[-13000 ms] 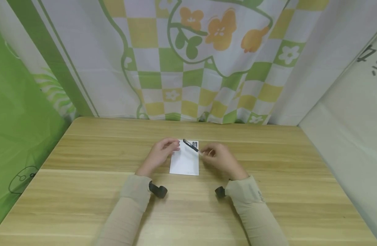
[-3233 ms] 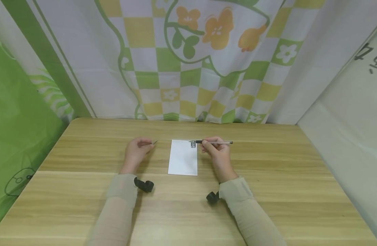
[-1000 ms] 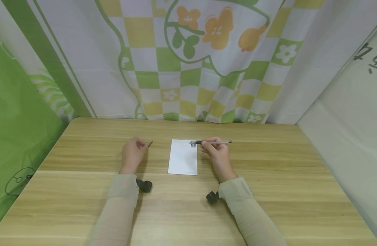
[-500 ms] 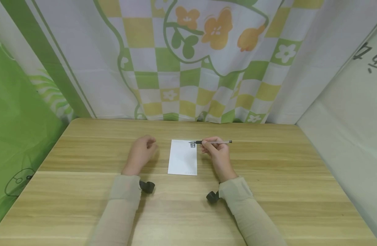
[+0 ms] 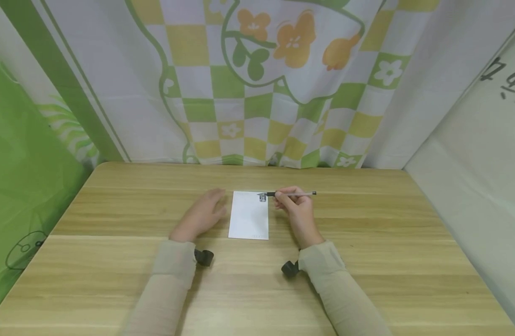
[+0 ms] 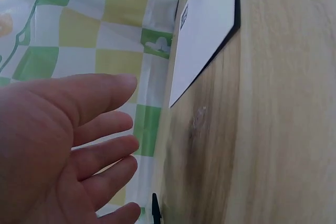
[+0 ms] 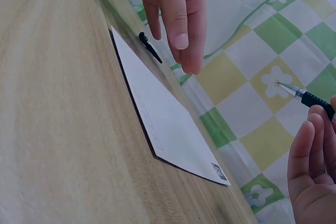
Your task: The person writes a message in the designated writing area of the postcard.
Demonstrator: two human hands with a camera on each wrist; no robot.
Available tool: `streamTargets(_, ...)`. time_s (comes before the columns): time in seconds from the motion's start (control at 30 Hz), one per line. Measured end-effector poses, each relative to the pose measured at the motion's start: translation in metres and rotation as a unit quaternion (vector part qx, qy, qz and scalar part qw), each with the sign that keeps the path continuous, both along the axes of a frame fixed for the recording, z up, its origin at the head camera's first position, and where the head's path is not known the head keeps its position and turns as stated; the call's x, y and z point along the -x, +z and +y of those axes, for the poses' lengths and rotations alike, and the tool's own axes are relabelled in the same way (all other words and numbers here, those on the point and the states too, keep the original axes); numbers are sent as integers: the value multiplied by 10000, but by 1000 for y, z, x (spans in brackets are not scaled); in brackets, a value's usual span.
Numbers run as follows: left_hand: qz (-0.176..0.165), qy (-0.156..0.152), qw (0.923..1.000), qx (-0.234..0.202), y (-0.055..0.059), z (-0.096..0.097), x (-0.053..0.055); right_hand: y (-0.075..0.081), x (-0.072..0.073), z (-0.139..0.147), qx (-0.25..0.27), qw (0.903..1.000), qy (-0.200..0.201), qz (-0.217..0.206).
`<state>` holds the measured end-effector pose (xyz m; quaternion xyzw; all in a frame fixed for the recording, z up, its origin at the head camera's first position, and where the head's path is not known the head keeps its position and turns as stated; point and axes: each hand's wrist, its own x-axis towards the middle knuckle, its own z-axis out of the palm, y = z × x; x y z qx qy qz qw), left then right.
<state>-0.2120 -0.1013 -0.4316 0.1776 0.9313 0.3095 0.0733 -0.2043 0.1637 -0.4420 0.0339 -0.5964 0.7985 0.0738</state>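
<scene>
A white card with a small dark stamp-like print lies on the table between the hands. My right hand pinches an uncapped gel pen, its dark grip and bare tip pointing left over the card's printed corner. In the right wrist view the pen's metal tip shows beyond the fingers. Just left of the card, my left hand has its fingers extended and holds nothing. The black pen cap lies on the table past the card, hidden behind the left hand in the head view.
The wooden table runs back to a checked curtain. Green fabric hangs at the left and a pale wall stands at the right. Black cameras sit on both wrists.
The left hand, which held the pen cap a second ago, has let it go on the table and moved right toward the card. The right hand keeps the pen nearly still.
</scene>
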Motion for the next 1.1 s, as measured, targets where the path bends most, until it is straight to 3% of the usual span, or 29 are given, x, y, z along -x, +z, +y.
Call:
streamTargets(0.27,-169,-551,9982,193,0,7,-4,0,-1,1,-103,9999,52,-27)
streamTargets(0.53,-380,-791,9949,507,0,11,-7,0,-1,1,-48,10000,34,-58)
streamTargets(0.9,-833,-697,9901,889,1,20,-11,-2,0,0,-45,10000,66,-39)
streamTargets(1.1,-858,-615,9879,1132,0,25,-14,-2,0,0,-52,10000,36,-44)
